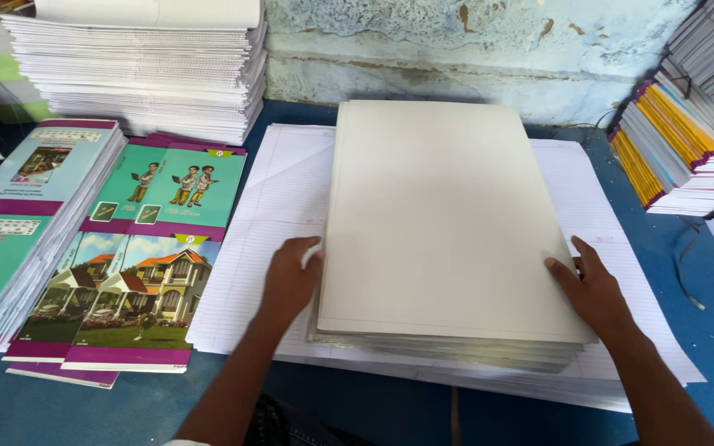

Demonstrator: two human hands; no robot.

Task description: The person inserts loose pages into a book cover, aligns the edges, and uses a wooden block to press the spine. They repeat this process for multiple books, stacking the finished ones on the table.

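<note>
I am bracing a thick stack of plain grey boards [444, 223] between my 2 hands; it is lying on wide ruled sheets [278, 206] spread over the blue table [704, 330]. My left hand [289, 281] is pressing flat against the stack's left edge, fingers curling onto it, and my right hand [592, 285] is doing the same on the right edge (neither is pinching). Printed covers [146, 272] are lying just to the left. Uneven pressure could be fanning the lower boards out or creasing the ruled paper beneath.
</note>
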